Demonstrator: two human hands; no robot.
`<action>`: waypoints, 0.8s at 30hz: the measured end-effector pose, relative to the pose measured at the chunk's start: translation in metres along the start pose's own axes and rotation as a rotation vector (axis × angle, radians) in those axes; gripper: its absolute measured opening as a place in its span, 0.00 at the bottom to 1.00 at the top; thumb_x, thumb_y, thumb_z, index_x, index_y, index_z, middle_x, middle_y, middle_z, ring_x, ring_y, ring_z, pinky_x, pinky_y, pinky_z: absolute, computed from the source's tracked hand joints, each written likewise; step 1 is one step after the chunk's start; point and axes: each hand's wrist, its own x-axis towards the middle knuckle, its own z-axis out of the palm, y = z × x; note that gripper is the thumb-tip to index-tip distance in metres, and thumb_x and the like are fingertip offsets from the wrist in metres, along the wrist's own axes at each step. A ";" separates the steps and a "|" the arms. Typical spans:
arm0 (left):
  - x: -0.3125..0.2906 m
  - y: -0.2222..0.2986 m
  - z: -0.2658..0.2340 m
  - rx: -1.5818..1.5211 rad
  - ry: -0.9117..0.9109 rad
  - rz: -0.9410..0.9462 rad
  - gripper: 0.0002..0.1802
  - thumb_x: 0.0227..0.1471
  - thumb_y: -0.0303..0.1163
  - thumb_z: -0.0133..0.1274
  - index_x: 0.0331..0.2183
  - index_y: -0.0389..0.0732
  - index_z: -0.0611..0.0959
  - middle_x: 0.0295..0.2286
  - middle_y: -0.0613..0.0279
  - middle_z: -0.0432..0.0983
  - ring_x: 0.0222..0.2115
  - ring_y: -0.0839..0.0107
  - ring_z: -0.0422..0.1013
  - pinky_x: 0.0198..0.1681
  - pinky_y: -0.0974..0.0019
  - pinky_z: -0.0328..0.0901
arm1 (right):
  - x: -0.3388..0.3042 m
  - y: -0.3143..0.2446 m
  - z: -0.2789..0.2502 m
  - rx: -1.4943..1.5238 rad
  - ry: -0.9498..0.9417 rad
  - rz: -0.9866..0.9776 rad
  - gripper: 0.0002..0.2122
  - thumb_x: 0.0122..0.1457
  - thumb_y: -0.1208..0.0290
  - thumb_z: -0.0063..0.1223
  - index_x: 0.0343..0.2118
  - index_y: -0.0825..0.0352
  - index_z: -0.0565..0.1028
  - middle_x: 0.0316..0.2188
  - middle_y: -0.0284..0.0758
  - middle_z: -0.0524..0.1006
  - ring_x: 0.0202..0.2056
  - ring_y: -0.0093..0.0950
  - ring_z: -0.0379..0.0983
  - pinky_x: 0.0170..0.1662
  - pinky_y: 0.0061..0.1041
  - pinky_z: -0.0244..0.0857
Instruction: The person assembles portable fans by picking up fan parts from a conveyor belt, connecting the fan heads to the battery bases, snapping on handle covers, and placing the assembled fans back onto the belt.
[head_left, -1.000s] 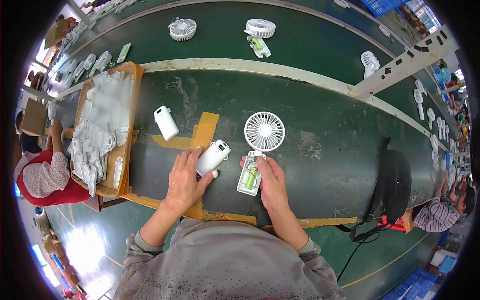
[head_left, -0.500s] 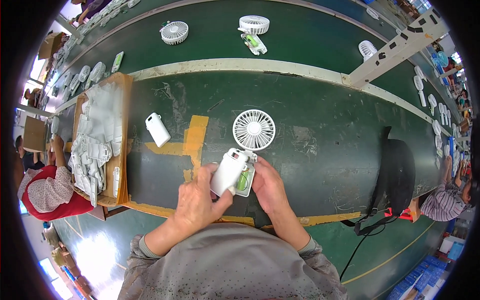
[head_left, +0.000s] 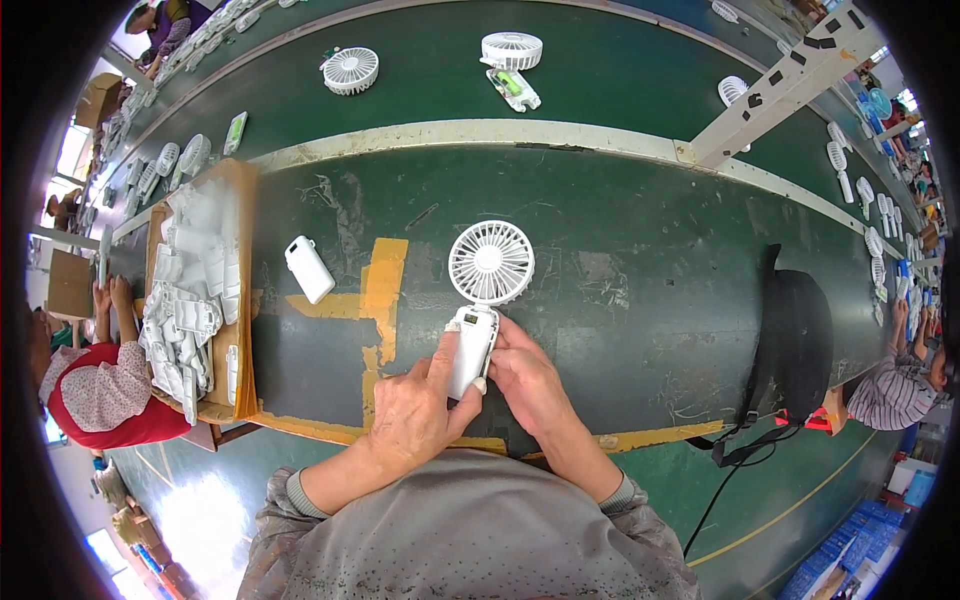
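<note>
A white handheld fan point(head_left: 491, 262) lies on the bench in front of me, its round grille pointing away. Over its handle sits a white plastic cover point(head_left: 468, 358), with a small dark window near the top. My left hand point(head_left: 415, 405) grips this cover, index finger along its left edge and thumb at its lower end. My right hand point(head_left: 530, 385) is closed on the right side of the handle, fingertips at the seam. A second white cover point(head_left: 310, 270) rests alone to the left, beside yellow tape point(head_left: 383, 280). The handle's inside is hidden.
A cardboard box point(head_left: 246, 290) full of white plastic parts stands at the left. A black bag point(head_left: 800, 345) hangs over the bench's right end. Beyond a pale metal rail point(head_left: 430, 133), fans and an open fan handle point(head_left: 513, 90) lie on a green belt. Co-workers sit at both sides.
The cover has moved right and down onto the fan's handle, hiding the green part inside. The fan has shifted slightly left, and my right hand's fingers have curled in along the handle.
</note>
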 end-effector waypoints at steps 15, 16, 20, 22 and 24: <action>0.000 -0.006 0.003 -0.010 -0.005 0.013 0.33 0.38 0.38 0.59 0.45 0.29 0.72 0.14 0.52 0.72 0.11 0.59 0.69 0.15 0.61 0.62 | -0.002 0.000 0.003 -0.101 -0.036 -0.021 0.28 0.52 0.78 0.35 0.60 0.70 0.51 0.50 0.35 0.65 0.49 0.22 0.60 0.52 0.21 0.54; 0.001 -0.007 0.003 -0.016 -0.005 0.047 0.34 0.39 0.38 0.58 0.46 0.27 0.70 0.14 0.52 0.72 0.12 0.59 0.70 0.14 0.61 0.63 | -0.002 0.000 0.003 -0.101 -0.035 -0.021 0.28 0.52 0.78 0.35 0.60 0.70 0.51 0.50 0.35 0.65 0.49 0.22 0.60 0.52 0.21 0.54; 0.001 -0.010 0.002 -0.044 0.002 0.098 0.35 0.40 0.38 0.58 0.46 0.25 0.69 0.15 0.52 0.72 0.12 0.60 0.70 0.14 0.61 0.63 | -0.003 0.000 0.005 -0.126 -0.035 -0.011 0.28 0.52 0.77 0.35 0.59 0.69 0.51 0.51 0.36 0.64 0.51 0.24 0.60 0.53 0.24 0.54; 0.001 -0.011 0.003 -0.038 -0.003 0.101 0.35 0.40 0.38 0.58 0.46 0.25 0.69 0.15 0.52 0.72 0.12 0.60 0.70 0.14 0.61 0.63 | -0.003 0.000 0.004 -0.138 -0.032 -0.002 0.28 0.52 0.76 0.36 0.59 0.69 0.52 0.51 0.37 0.64 0.51 0.26 0.61 0.54 0.27 0.53; 0.001 -0.011 0.004 -0.033 -0.008 0.103 0.35 0.40 0.38 0.58 0.46 0.25 0.69 0.16 0.52 0.73 0.12 0.60 0.70 0.14 0.61 0.63 | -0.003 0.003 0.002 -0.129 -0.014 -0.011 0.26 0.57 0.74 0.38 0.59 0.69 0.52 0.51 0.36 0.64 0.51 0.25 0.61 0.53 0.26 0.55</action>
